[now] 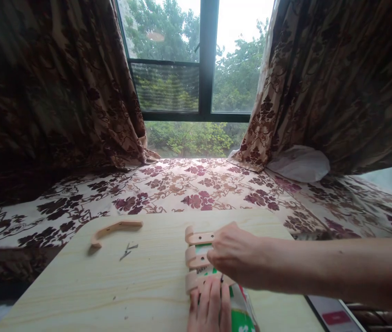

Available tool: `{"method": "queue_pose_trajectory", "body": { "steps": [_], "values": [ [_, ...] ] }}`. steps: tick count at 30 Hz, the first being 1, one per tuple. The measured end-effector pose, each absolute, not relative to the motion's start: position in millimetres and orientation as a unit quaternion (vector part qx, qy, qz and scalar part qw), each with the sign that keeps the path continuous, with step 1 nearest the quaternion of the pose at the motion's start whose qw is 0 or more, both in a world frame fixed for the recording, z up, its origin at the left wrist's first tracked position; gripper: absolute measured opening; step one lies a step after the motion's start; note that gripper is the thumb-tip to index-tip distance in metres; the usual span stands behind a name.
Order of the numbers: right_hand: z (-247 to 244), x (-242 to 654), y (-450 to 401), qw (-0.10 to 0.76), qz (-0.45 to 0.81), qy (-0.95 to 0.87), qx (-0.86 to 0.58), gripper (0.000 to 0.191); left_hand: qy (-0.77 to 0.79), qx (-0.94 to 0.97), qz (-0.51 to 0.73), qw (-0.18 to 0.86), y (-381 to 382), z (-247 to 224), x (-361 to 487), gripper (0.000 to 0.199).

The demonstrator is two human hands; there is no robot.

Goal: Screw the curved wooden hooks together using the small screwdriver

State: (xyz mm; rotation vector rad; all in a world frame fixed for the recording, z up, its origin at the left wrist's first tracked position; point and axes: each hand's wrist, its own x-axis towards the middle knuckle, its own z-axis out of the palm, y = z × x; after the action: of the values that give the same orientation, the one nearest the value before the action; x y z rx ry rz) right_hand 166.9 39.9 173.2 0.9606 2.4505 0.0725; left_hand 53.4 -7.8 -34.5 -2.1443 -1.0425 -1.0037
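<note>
Three pale wooden hooks lie in a row: a far hook (199, 238), a middle hook (197, 260) and a near hook (192, 282). Beneath them is a green and white plastic packet (242, 318). My left hand (210, 304) holds down the near hook, fingers side by side across it. A small dark screw (222, 278) shows by its fingertips. Above the hooks, my right hand (233, 253) is closed in a fist, reaching in from the right and covering their right ends. Whatever it grips is hidden.
Another wooden hook (118, 226) lies at the back left of the pale wooden table (147, 295). Several screws (127, 251) are scattered near it. A device with a lit screen (334, 313) sits at the lower right. Beyond are a floral cloth (196, 184) and a white bag (299, 163).
</note>
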Motion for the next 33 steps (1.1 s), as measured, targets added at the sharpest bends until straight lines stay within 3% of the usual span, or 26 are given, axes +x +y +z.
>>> {"method": "queue_pose_trajectory", "body": {
  "steps": [5,9,15,23,29,33],
  "values": [
    [172.7,171.9,37.9,0.191,0.044,0.923,0.331,0.013,-0.387,-0.801,-0.360,0.280,-9.3,-34.8,52.0,0.036],
    [169.9,172.6,38.5,0.189,0.040,0.940,0.282,0.017,-0.394,-0.810,-0.335,0.276,-11.6,-35.4,50.1,0.036],
    [174.2,171.0,38.9,0.229,0.007,0.913,0.336,0.013,-0.387,-0.823,-0.324,0.262,-12.8,-30.4,48.9,0.032],
    [176.8,172.8,34.3,0.208,0.019,0.923,0.324,0.018,-0.372,-0.837,-0.291,0.277,-13.8,-30.2,44.3,0.030],
    [176.4,170.0,35.9,0.251,0.008,0.889,0.383,0.012,-0.312,-0.877,-0.244,0.271,-7.8,-24.3,32.1,0.043],
    [184.4,174.7,35.1,0.212,0.005,0.900,0.381,0.012,-0.298,-0.877,-0.247,0.284,-5.8,-24.2,30.6,0.060]
  ]
}}
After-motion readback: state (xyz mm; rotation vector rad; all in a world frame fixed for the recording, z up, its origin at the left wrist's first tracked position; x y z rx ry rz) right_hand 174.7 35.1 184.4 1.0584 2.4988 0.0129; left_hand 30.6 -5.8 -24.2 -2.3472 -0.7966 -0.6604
